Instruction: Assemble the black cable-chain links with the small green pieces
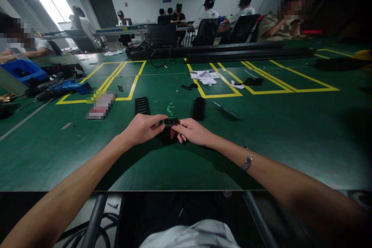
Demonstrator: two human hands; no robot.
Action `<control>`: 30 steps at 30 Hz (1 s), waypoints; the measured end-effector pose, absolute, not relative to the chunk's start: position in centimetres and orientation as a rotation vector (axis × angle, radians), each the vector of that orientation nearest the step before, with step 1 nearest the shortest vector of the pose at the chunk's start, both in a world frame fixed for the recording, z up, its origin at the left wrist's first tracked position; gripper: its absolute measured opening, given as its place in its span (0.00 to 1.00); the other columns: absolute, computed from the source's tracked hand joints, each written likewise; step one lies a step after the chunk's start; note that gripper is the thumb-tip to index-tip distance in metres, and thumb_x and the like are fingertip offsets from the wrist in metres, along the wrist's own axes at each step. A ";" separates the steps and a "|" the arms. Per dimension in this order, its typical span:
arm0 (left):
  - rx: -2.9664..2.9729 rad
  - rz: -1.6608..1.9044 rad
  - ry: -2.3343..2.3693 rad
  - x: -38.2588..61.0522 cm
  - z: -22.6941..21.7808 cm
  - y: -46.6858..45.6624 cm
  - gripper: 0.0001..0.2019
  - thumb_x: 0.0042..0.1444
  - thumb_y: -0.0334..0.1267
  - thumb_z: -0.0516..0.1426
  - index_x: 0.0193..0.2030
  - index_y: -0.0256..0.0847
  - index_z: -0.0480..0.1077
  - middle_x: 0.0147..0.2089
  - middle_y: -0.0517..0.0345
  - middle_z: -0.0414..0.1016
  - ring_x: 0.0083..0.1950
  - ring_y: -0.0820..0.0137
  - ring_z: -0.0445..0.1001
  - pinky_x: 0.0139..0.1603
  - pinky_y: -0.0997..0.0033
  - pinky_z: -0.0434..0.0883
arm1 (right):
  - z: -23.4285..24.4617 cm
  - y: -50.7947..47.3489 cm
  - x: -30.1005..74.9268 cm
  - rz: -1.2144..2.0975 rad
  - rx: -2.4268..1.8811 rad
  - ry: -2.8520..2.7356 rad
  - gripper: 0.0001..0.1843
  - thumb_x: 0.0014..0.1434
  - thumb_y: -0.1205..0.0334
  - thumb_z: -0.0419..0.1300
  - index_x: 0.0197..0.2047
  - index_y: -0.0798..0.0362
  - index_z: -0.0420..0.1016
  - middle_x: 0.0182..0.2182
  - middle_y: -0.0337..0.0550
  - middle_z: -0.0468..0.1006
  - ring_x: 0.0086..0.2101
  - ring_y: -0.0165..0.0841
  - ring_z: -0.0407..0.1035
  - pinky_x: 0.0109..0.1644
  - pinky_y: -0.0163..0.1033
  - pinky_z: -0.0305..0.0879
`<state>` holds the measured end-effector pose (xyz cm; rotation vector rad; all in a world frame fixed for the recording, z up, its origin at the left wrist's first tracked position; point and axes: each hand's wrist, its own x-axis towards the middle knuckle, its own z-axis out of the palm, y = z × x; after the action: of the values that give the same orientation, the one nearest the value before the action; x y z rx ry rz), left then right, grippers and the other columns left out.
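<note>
Both my hands meet over the green table (261,135) at the middle. My left hand (143,128) and my right hand (190,131) pinch the two ends of a small black plastic piece (171,121) held just above the surface. Fingers of both hands are curled closed around it. A black ribbed chain segment (142,105) lies just beyond my left hand, and a second black segment (199,108) lies beyond my right hand. Small shiny bits (170,108) are scattered between the two segments.
A dark slim tool (227,111) lies right of the segments. Yellow tape boxes (221,81) mark the table, with white papers (207,76) inside one. Blue tools (68,86) and a blue bin (23,69) are at the left. Several people sit at far tables.
</note>
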<state>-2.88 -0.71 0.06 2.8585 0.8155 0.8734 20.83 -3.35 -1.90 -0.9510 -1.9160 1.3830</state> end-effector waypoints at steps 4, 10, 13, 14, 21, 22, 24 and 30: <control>2.862 0.859 0.826 -2.9 0.1 -0.7 0.15 0.65 0.40 0.56 0.55 0.38 0.72 0.24 0.65 0.68 0.23 0.79 0.66 0.27 0.79 0.60 | -1.9 -3.4 20.8 1.393 -0.936 -1.912 0.24 0.70 0.47 0.52 0.33 0.58 0.74 0.18 0.37 0.71 0.19 0.25 0.64 0.24 0.29 0.57; 2.860 0.858 0.822 -2.9 0.1 -0.6 0.15 0.65 0.40 0.56 0.55 0.39 0.72 0.24 0.66 0.68 0.23 0.80 0.65 0.27 0.79 0.60 | -1.9 -3.4 20.6 1.396 -0.945 -1.913 0.24 0.69 0.46 0.53 0.33 0.58 0.73 0.19 0.37 0.71 0.19 0.25 0.64 0.24 0.30 0.57; 2.859 0.875 0.806 -2.9 0.1 -0.7 0.15 0.65 0.40 0.55 0.55 0.38 0.72 0.24 0.65 0.68 0.23 0.80 0.65 0.27 0.79 0.60 | -1.8 -3.4 20.7 1.391 -0.951 -1.911 0.23 0.70 0.47 0.52 0.32 0.58 0.73 0.19 0.37 0.71 0.19 0.25 0.64 0.24 0.30 0.57; 2.859 0.879 0.804 -2.9 0.1 -0.7 0.15 0.65 0.40 0.55 0.55 0.37 0.72 0.24 0.65 0.68 0.23 0.79 0.65 0.27 0.79 0.60 | -1.8 -3.4 20.7 1.389 -0.950 -1.911 0.23 0.70 0.48 0.52 0.32 0.58 0.73 0.20 0.37 0.71 0.19 0.25 0.64 0.23 0.30 0.57; 2.866 0.885 0.808 -2.9 0.1 -0.6 0.15 0.65 0.40 0.55 0.55 0.37 0.72 0.24 0.65 0.68 0.23 0.79 0.65 0.27 0.79 0.61 | -2.0 -3.4 20.7 1.385 -0.936 -1.919 0.23 0.70 0.49 0.52 0.33 0.58 0.73 0.19 0.37 0.71 0.19 0.25 0.65 0.24 0.29 0.58; 2.866 0.888 0.802 -2.9 0.1 -0.6 0.15 0.65 0.40 0.55 0.55 0.37 0.72 0.24 0.64 0.68 0.23 0.79 0.65 0.27 0.79 0.61 | -2.0 -3.4 20.7 1.384 -0.941 -1.918 0.23 0.70 0.48 0.52 0.33 0.57 0.73 0.19 0.37 0.71 0.19 0.26 0.65 0.24 0.29 0.58; 2.864 0.893 0.790 -2.9 0.1 -0.6 0.15 0.65 0.40 0.55 0.55 0.37 0.72 0.24 0.64 0.68 0.23 0.79 0.65 0.27 0.79 0.61 | -1.9 -3.4 20.8 1.382 -0.943 -1.921 0.24 0.70 0.47 0.52 0.33 0.57 0.73 0.19 0.37 0.71 0.19 0.26 0.65 0.24 0.30 0.58; 2.855 0.885 0.810 -2.9 0.0 -0.6 0.15 0.65 0.40 0.55 0.55 0.38 0.72 0.23 0.65 0.67 0.23 0.79 0.65 0.27 0.79 0.60 | -1.9 -3.4 20.8 1.388 -0.927 -1.918 0.25 0.70 0.45 0.52 0.33 0.58 0.73 0.20 0.38 0.72 0.20 0.26 0.65 0.24 0.30 0.58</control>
<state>-2.90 -0.58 -0.04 2.8547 0.8104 0.8848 20.81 -3.39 -1.90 -0.9266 -1.9182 1.3882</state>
